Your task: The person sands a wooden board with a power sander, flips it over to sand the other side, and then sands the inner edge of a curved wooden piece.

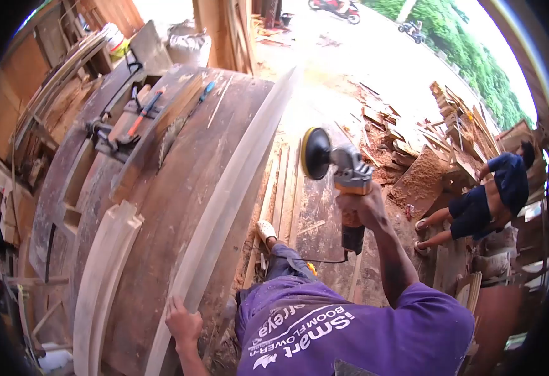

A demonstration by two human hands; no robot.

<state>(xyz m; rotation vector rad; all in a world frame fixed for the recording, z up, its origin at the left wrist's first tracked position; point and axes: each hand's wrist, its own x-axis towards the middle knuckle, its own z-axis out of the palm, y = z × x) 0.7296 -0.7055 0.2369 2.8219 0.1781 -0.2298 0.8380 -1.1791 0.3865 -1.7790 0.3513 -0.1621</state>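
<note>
My right hand is wrapped around the body of an angle grinder, raised off to the right of the workbench. The grinder carries a round black pad with a yellow rim, held apart from any wood. A cord hangs from its lower end. My left hand grips the near part of a long pale wooden board, which lies along the bench's right edge. On the bench, further left, lies a shorter grooved wooden piece.
Clamps, an orange-handled tool and a blue-handled tool lie toward the bench's far left. Wood scraps and sawdust cover the ground ahead. Another person stands bent over at right. Motorbikes are outside.
</note>
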